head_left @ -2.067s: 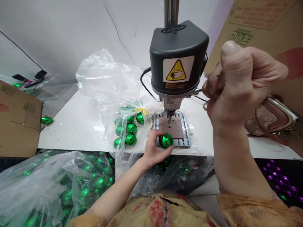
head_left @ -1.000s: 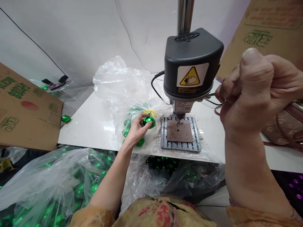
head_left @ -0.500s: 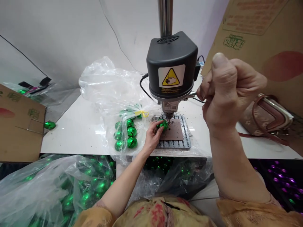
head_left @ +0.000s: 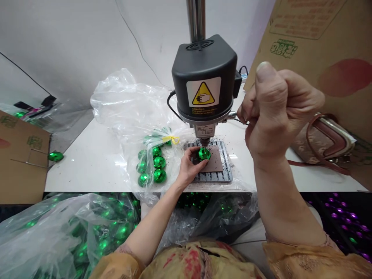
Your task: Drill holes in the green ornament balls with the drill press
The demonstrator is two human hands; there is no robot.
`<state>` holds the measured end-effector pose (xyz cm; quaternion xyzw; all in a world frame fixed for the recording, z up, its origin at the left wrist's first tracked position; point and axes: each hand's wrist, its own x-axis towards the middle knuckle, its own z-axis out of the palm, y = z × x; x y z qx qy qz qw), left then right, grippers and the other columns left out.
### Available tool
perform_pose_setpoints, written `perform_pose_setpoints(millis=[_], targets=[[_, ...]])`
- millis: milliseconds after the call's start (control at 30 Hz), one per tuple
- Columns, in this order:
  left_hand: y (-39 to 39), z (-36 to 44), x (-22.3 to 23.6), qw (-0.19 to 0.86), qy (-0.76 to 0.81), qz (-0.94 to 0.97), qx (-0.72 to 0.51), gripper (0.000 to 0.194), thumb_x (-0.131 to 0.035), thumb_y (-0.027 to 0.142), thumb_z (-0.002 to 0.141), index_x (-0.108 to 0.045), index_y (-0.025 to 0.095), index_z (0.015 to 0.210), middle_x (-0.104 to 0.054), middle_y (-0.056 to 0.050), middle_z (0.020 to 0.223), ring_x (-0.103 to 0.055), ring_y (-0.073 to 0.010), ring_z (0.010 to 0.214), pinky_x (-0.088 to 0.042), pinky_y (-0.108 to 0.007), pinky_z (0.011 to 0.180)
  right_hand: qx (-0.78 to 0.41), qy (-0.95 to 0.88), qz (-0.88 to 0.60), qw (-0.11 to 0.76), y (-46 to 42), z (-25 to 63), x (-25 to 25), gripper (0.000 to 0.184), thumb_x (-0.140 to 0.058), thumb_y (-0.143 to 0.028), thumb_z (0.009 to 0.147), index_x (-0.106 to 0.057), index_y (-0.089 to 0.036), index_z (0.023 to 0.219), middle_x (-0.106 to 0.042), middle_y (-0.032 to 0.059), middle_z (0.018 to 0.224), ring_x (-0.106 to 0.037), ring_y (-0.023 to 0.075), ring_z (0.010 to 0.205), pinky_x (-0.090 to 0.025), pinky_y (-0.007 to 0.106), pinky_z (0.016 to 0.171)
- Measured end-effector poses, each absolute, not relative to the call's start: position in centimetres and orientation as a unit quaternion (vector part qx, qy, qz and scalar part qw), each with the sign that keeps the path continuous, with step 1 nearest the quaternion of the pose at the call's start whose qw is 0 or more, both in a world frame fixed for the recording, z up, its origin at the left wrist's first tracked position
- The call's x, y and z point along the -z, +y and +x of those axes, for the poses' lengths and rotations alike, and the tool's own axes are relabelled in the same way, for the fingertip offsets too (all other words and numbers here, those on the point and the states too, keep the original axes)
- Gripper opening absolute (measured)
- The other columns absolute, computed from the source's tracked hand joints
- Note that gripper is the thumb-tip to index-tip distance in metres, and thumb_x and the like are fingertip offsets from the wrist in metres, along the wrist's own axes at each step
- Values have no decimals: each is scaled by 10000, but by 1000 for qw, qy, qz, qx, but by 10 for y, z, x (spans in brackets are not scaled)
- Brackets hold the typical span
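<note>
My left hand (head_left: pixel 190 167) pinches a shiny green ball (head_left: pixel 204 154) and holds it on the brown plate (head_left: pixel 213 164) of a small bench drill (head_left: pixel 204 83), right under the chuck. My right hand (head_left: pixel 276 112) is closed in a fist round the drill's thin metal feed lever, raised at the machine's right side. The drill stands on a white table (head_left: pixel 93 159). The bit's tip is hidden behind the ball.
A clear plastic bag (head_left: pixel 136 116) with several green balls (head_left: pixel 152 166) lies left of the drill. A bigger bag of green balls (head_left: pixel 72 232) sits below the table edge. Cardboard boxes (head_left: pixel 325 50) stand right and left. A handbag (head_left: pixel 322 141) lies at the right. One loose green ball (head_left: pixel 55 156) rests far left.
My left hand took a green ball from the bag at the left and carried it right onto the drill's plate under the chuck. My right hand stayed on the lever.
</note>
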<state>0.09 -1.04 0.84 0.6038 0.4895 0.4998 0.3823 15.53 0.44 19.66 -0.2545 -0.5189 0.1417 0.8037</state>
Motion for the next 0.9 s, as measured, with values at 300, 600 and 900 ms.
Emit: perform_pose_setpoints(millis=[300,600,900], targets=[[-6,9,3,391,466,622,-493,522,-816,288,726,-578,210,1184,-650,-72,1170,-630,-219,1072,-500,-377,956,-126,-525,-253,803,4,158,-193,461,-581,-262,871,-329,-179,494,-298,-48,453,-318,57,420,-235,284,452],[-8,8,2,412,440,618,-504,533,-820,323,738,-560,199,1187,-642,-89,1198,-620,-227,1125,-492,-390,1000,-94,-514,-231,821,-6,154,-163,530,-550,-254,878,-177,-156,515,-217,-40,488,-269,28,427,-189,275,467],[-7,8,4,427,425,613,-511,517,-820,316,741,-564,202,1176,-625,-95,1229,-607,-231,1153,-472,-401,1028,-25,-509,-211,834,1,155,-146,516,-555,-225,840,-131,-156,555,-195,-42,464,-214,42,410,-176,286,439]])
